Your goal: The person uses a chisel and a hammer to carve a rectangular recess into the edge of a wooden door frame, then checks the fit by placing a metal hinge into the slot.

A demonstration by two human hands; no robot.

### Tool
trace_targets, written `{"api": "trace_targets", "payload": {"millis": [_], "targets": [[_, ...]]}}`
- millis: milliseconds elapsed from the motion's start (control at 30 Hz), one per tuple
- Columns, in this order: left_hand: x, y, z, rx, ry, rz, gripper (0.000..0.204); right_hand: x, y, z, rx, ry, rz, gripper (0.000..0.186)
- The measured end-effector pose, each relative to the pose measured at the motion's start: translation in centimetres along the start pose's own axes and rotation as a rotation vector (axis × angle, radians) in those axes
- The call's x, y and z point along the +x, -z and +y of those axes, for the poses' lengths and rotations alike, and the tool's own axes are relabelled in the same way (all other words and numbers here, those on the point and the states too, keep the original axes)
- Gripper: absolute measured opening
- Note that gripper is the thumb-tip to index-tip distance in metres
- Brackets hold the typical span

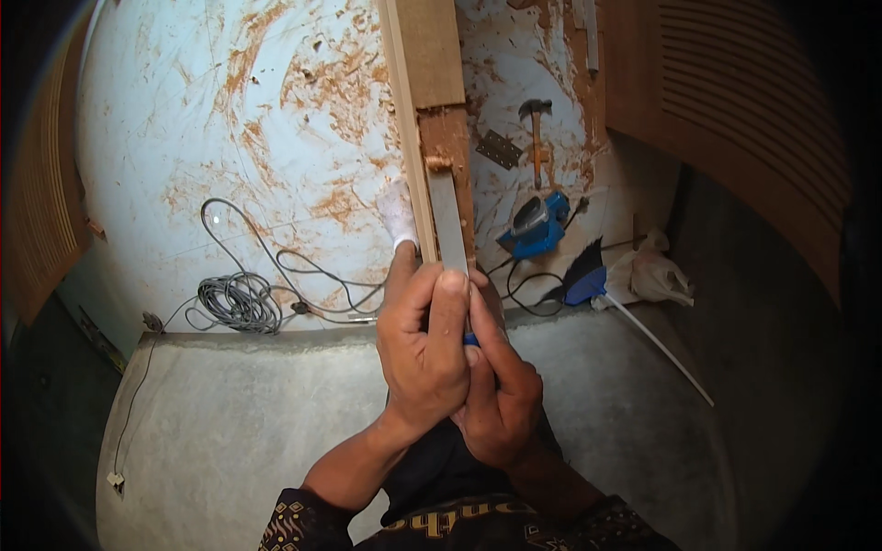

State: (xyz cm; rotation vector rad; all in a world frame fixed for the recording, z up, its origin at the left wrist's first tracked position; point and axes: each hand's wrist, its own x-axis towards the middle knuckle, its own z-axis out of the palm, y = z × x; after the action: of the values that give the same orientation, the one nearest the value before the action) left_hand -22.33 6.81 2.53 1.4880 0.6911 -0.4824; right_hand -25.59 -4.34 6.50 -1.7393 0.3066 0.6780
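A long wood chisel (447,220) points away from me along the edge of a wooden door or board (434,55). My left hand (424,344) grips the blade, its thumb pressed flat on top. Behind it my right hand (501,395) wraps the handle, of which only a bit of blue shows. The blade lies in a shallow recess (450,133) cut into the wood, and a curled shaving (439,163) sits at its tip. The recess ends at a stepped line farther off.
Right of the board lie a hinge plate (499,149), a claw hammer (537,138), a blue power planer (536,227) and a blue broom (586,286). Coiled grey cable (241,303) rests at left. Shavings litter the white sheet (165,119). Slatted wooden panels (735,92) stand at both sides.
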Motion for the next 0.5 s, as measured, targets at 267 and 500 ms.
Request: {"api": "trace_targets", "payload": {"millis": [267, 500], "targets": [[-0.6, 0.0, 0.2, 0.000, 0.063, 0.000, 0.034, 0.6, 0.0, -1.0, 0.082, -0.037, -0.012, 0.050], [0.0, 0.3, 0.3, -0.011, 0.041, 0.000, 0.034, 1.1, -0.1, -1.6, 0.158, -0.116, -0.044, 0.051]]}}
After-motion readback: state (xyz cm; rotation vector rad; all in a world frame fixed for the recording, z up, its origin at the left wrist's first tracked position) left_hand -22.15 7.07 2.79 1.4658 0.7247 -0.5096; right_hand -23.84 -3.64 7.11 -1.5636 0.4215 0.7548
